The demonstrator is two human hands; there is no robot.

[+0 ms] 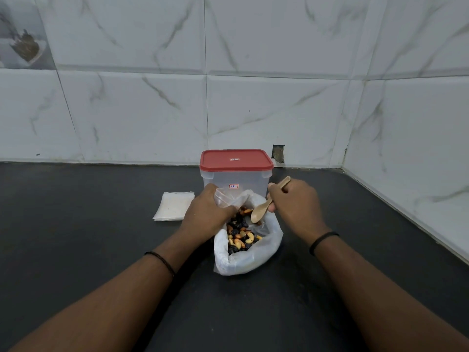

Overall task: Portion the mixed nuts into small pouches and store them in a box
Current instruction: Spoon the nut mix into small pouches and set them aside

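Plenty of mixed nuts (239,237) fill the open bag (247,260) at frame centre; my left hand (206,215) pinches a small clear pouch (223,198) over it, my right hand (295,203) grips a wooden spoon (261,212). Behind stands the red-lidded box (236,171), with spare pouches (173,205) just left.

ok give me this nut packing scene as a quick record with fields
left hand: holds a small clear pouch over the bag's mouth
right hand: grips a wooden spoon, bowl down over the nuts
mixed nuts: in an open white bag on the dark counter
box: clear, red lid on, behind the bag
spare pouches: flat stack left of the box
wall: marbled white tiles
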